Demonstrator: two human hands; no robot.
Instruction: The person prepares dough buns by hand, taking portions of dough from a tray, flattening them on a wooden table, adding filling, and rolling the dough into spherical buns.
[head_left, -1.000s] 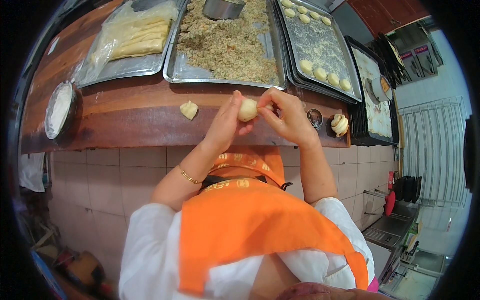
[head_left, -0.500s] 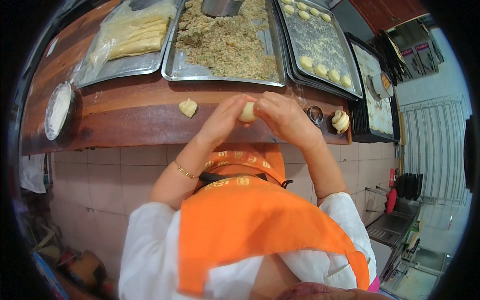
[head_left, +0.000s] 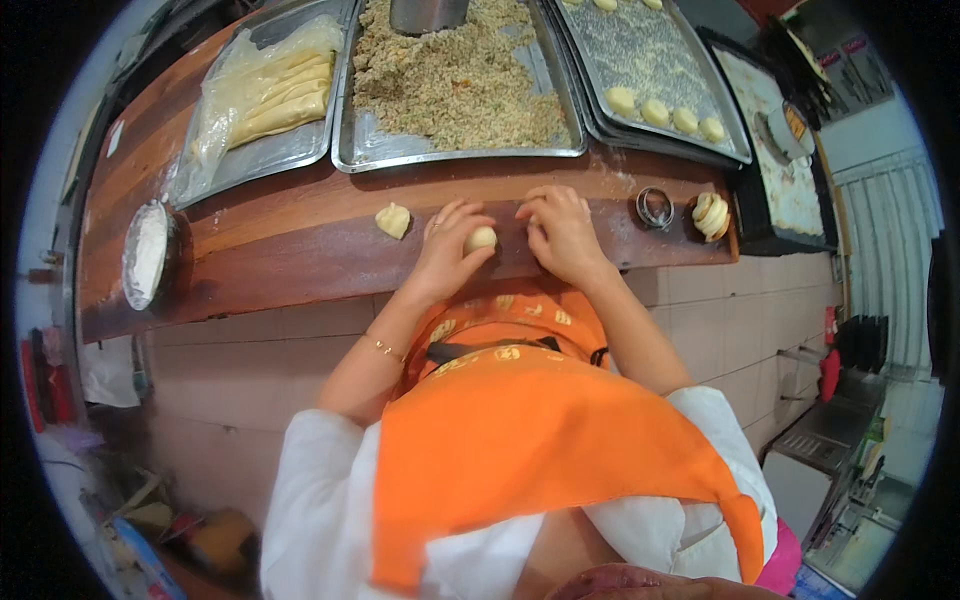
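A smooth, pale dough ball (head_left: 481, 239) sits at the front of the wooden table, cupped by my left hand (head_left: 448, 250) between thumb and fingers. My right hand (head_left: 562, 235) is a short way to the right of it, apart from the ball. Its fingers are loosely bent over the tabletop, thumb apart, with nothing seen in them. Left of my left hand lies a small, rough piece of dough (head_left: 393, 221). To the right of my right hand are metal ring cutters (head_left: 655, 208) and a coiled lump of dough strips (head_left: 710, 217).
Behind my hands stands a metal tray (head_left: 460, 160) of crumbly filling with a metal scoop (head_left: 428, 14). Plastic-covered dough strips (head_left: 285, 105) lie on the left tray. Floured dough rounds (head_left: 655, 112) sit on the right tray. A flour bowl (head_left: 150, 255) stands far left.
My hands have parted: the right has moved off to the right, while the left keeps the dough ball, now low at the table. The whole view has shifted slightly.
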